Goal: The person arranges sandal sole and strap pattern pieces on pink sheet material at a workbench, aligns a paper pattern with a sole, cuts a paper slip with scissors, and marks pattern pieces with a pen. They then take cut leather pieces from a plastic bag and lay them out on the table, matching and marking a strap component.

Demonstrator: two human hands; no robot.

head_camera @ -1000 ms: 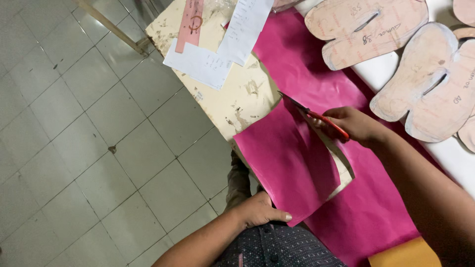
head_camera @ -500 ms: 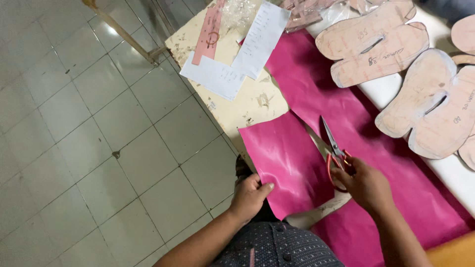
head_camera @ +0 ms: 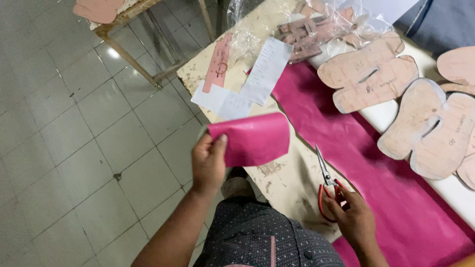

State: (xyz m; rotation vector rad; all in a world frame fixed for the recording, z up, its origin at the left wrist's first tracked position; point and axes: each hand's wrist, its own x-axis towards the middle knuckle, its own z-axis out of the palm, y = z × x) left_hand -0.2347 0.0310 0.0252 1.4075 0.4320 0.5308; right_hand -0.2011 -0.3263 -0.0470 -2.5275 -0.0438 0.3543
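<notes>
Pink sheet piece (head_camera: 252, 139) sits pinched in your left hand (head_camera: 209, 160), held up over the table edge (head_camera: 282, 183). Your right hand (head_camera: 354, 217) grips the red scissors (head_camera: 327, 185), lying on the table beside the big pink sheet (head_camera: 376, 163).

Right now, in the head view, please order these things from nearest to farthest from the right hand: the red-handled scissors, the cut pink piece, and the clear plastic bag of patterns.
Measured from the right hand:
1. Red-handled scissors: in that hand, on the table edge.
2. Cut pink piece: to the left, held up by the left hand.
3. Clear plastic bag of patterns: at the table's far end, top of the view.
</notes>
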